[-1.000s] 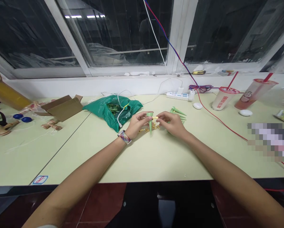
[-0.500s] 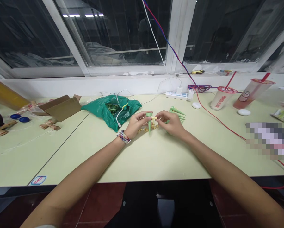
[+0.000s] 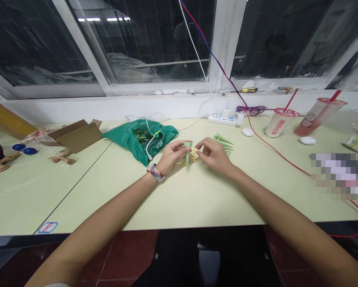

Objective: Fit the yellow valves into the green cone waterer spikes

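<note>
My left hand grips a pale green plastic spike, which stands point down with its wide top above my fingers. A small yellow piece sticks out sideways from the spike's top. My right hand pinches the far end of that piece between thumb and fingertips. Small tan pieces lie in a loose heap on the table under both hands. Several more green spikes lie together just beyond my right hand, partly hidden by it.
A green plastic bag with a white cable lies left of my hands. A cardboard box and wooden parts sit further left. A power strip, red cable, white pebbles, and plastic drink cups stand right and behind.
The view has drifted slightly, so the table objects sit a little differently. My right fingers have spread and lifted slightly at the yellow piece. My left hand keeps the spike in place.
</note>
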`<state>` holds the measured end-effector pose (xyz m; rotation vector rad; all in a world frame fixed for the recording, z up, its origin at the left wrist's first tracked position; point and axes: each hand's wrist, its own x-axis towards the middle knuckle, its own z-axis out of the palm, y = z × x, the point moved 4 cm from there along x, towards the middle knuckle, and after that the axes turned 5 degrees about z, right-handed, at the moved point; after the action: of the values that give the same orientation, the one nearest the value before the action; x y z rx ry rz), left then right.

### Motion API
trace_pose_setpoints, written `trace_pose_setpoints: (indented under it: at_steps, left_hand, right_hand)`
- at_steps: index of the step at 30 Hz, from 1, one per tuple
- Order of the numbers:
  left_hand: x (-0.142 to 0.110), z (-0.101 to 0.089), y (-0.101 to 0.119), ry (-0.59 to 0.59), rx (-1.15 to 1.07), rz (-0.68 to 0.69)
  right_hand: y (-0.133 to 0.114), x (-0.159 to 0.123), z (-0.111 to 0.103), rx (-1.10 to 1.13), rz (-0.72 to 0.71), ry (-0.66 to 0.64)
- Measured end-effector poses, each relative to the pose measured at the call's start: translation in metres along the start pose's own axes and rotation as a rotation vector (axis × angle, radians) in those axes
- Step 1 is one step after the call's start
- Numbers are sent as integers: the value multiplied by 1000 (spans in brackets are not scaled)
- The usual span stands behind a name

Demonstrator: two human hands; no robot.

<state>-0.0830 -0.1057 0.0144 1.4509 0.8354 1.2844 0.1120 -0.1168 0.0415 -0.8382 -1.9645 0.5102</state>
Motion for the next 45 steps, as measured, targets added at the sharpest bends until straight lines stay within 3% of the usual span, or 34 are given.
trace_pose_setpoints:
  at_steps: [6, 14, 20, 23, 31, 36, 38, 42, 45]
  left_hand:
    - [0, 0, -1, -2, -27, -10]
    - [0, 1, -2, -19, -76, -19]
    - [0, 2, 0, -6, -85, -46]
    - [-1, 4, 2, -19, -74, -46]
    - [-2, 8, 4, -56, -152, -47]
    - [-2, 8, 4, -65, -117, -49]
    - [-2, 10, 4, -66, -130, -50]
    - [-4, 15, 8, -69, -214, -79]
    - [-5, 17, 12, -68, -245, -109]
  right_hand:
    - [9, -1, 2, -34, 147, -34]
    - [-4, -4, 2, 3, -27, -31]
    - [8, 1, 8, 146, 142, -108]
    - [9, 0, 9, 112, 169, -124]
    - [-6, -5, 4, -180, -69, -122]
    - [2, -3, 8, -107, 90, -158]
    - [1, -3, 8, -165, 89, -142]
    - [-12, -7, 6, -450, -130, -43]
    - [-17, -8, 5, -468, -200, -56]
